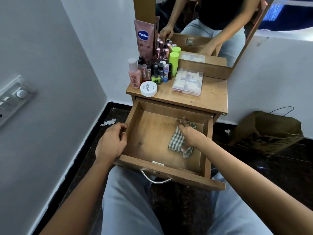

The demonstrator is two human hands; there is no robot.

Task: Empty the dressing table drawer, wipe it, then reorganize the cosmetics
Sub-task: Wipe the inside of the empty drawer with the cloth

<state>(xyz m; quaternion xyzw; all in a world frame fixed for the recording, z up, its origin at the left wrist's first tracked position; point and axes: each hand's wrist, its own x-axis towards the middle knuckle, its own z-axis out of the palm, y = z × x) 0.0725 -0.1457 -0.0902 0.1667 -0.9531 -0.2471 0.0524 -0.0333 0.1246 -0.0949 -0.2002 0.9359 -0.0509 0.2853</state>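
Head view, looking down over the person's lap.

Dressing table (211, 97): brown wood-grain, set in a corner between pale walls, on a dark floor. Mirror (220, 22) stands at the back of the top and reflects the person's arms.

Drawer (149, 136): pulled well out from under the tabletop, toward the person's knees. Same brown wood grain inside. The bottom panel shows a dark spot near the left side and a thin hairline mark toward the back. A curved metal handle (155, 179) sits on the front face.

Paper bag (267, 131): brown, slumped on the floor to the right of the table.

Left hand (111, 143): fingers curled over the drawer's left wall near the front corner, grasping it.

Right hand (191, 134): inside the drawer at the right side, on top of the cloth (176, 139). The fingertips are motion-blurred. The thumb appears tucked into a fold, so the hand is holding the cloth.

Cloth: checked green and white, crumpled, lying on the drawer bottom close to the right wall.

Cosmetics, all on the tabletop:
- A pink tube (144, 38) stands upright at the back left.
- A clear box (187, 82) of small items lies flat in the middle.
- Two green bottles (174, 61) stand beside the mirror base.
- A pink bottle (134, 77) is at the left edge.
- A white jar (148, 88) is at the front left.
- A dense cluster of small bottles (159, 70) stands between the pink bottle and the green ones.
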